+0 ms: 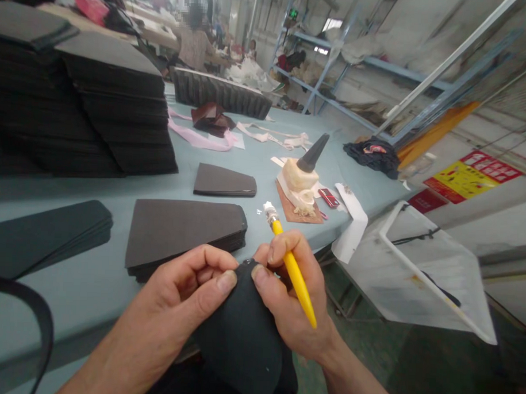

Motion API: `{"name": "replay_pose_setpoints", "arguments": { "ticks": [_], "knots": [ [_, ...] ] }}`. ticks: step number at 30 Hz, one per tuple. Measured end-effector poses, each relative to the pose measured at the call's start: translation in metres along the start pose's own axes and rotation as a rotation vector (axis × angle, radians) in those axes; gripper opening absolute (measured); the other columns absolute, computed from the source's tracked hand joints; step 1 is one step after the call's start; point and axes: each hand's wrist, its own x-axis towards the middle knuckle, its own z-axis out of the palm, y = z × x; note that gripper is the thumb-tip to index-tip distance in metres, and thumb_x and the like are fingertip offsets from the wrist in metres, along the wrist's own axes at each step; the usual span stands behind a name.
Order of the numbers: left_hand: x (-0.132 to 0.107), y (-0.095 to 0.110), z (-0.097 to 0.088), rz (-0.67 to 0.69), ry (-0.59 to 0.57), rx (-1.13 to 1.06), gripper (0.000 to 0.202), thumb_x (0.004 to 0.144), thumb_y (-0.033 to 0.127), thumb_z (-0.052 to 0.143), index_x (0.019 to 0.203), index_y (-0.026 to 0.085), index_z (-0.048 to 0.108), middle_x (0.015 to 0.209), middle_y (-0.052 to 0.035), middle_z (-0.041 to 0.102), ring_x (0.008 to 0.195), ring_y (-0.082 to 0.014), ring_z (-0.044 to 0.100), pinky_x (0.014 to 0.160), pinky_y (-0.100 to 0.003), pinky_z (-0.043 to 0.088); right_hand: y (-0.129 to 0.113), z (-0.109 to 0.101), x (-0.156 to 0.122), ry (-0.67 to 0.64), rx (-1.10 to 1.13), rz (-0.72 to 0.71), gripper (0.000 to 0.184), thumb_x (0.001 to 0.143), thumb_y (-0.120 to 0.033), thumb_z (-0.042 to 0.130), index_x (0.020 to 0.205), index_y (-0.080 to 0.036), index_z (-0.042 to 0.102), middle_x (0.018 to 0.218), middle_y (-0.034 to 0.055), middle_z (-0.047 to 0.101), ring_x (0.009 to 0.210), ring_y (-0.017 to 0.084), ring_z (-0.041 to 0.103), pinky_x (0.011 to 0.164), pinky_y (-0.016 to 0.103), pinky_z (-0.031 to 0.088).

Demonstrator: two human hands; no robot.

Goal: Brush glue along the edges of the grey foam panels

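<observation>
Here, the left hand pinches a curved matte panel; the right hand grips a yellow plastic tool.

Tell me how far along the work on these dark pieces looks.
Done: the tall stacks of dark pieces look cut and neatly piled. In hand: the left hand and right hand pinch one rounded dark piece, the right also holding a yellow tool. Left: the fan-shaped stack on the table lies squared and untouched, though I cannot tell how many pieces it holds.
</observation>
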Motion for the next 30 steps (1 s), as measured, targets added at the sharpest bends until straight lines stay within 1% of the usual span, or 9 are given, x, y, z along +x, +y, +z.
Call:
{"name": "replay_pose_setpoints", "arguments": {
  "ticks": [2,4,6,10,13,16,20,24,30],
  "knots": [
    [0.0,-0.001,-0.003,0.034,0.056,0.037,0.054,0.089,0.075,0.084,0.094,0.022,0.076,0.075,0.0002,0.069,0.066,-0.0123,0.058,0.059,-0.018,0.051,0.0,0.0,0.0,0.028,-0.012,-0.007,0.02,0.098,-0.011,0.062,0.098,-0.027,0.051,0.087,-0.0047,0.054,0.07,0.011,0.05,0.063,0.024,0.044],
    [0.0,-0.001,-0.006,0.133,0.098,0.159,0.05,0.096,0.073,0.076,0.092,0.023,0.078,0.076,-0.0003,0.07,0.065,-0.0134,0.06,0.058,-0.019,0.051,0.0,0.001,-0.001,0.057,-0.008,-0.013,0.021,0.099,-0.01,0.062,0.098,-0.028,0.05,0.088,-0.0048,0.054,0.069,0.01,0.049,0.062,0.024,0.042],
    [-0.001,-0.001,-0.007,0.301,0.168,0.347,0.038,0.101,0.062,0.074,0.091,0.025,0.079,0.079,0.0,0.073,0.07,-0.0145,0.066,0.063,-0.02,0.054,-0.002,0.001,-0.002,0.075,0.002,-0.011,0.021,0.099,-0.01,0.061,0.098,-0.028,0.05,0.087,-0.0054,0.053,0.068,0.01,0.048,0.061,0.023,0.042],
    [-0.005,-0.002,-0.004,0.718,0.316,0.673,0.002,0.098,0.031,0.077,0.099,0.031,0.079,0.101,0.0041,0.08,0.093,-0.0129,0.076,0.088,-0.018,0.057,-0.004,0.004,-0.003,0.101,-0.017,0.002,0.02,0.097,-0.01,0.062,0.095,-0.027,0.05,0.086,-0.0052,0.053,0.07,0.01,0.051,0.063,0.023,0.043],
    [-0.006,-0.005,-0.002,0.861,0.27,0.813,0.015,0.1,0.022,0.075,0.111,0.032,0.077,0.113,0.0042,0.079,0.102,-0.0113,0.076,0.096,-0.016,0.055,-0.004,0.005,-0.004,0.084,-0.023,0.019,0.02,0.096,-0.011,0.061,0.095,-0.027,0.05,0.085,-0.0056,0.051,0.069,0.01,0.05,0.064,0.024,0.045],
    [-0.004,-0.006,-0.001,0.868,0.214,0.831,0.018,0.103,0.02,0.072,0.117,0.031,0.075,0.115,0.0031,0.079,0.105,-0.0106,0.077,0.095,-0.015,0.055,-0.004,0.006,-0.006,0.067,-0.039,0.014,0.02,0.097,-0.01,0.061,0.095,-0.027,0.05,0.084,-0.0054,0.051,0.069,0.011,0.049,0.064,0.025,0.044],
    [-0.003,-0.002,0.001,0.821,0.148,0.784,0.015,0.104,0.019,0.068,0.112,0.029,0.076,0.106,0.0044,0.082,0.095,-0.0096,0.079,0.087,-0.013,0.056,-0.003,0.005,-0.008,0.039,-0.037,-0.018,0.022,0.098,-0.009,0.059,0.096,-0.028,0.048,0.083,-0.0063,0.05,0.068,0.01,0.048,0.065,0.025,0.045],
    [-0.004,0.002,0.003,0.734,0.083,0.733,0.016,0.105,0.024,0.066,0.105,0.026,0.081,0.098,0.0,0.085,0.084,-0.0154,0.081,0.077,-0.019,0.06,-0.002,0.003,-0.011,0.016,-0.068,-0.034,0.023,0.096,-0.007,0.059,0.097,-0.028,0.048,0.083,-0.0064,0.051,0.067,0.01,0.049,0.066,0.025,0.045],
    [-0.004,0.002,0.003,0.677,0.063,0.681,0.021,0.105,0.03,0.066,0.102,0.029,0.086,0.094,-0.0016,0.087,0.08,-0.019,0.081,0.077,-0.023,0.063,0.002,0.001,-0.017,-0.015,-0.112,-0.054,0.024,0.095,-0.006,0.06,0.099,-0.028,0.052,0.081,-0.0061,0.055,0.064,0.01,0.05,0.061,0.025,0.043]
  ]
}}
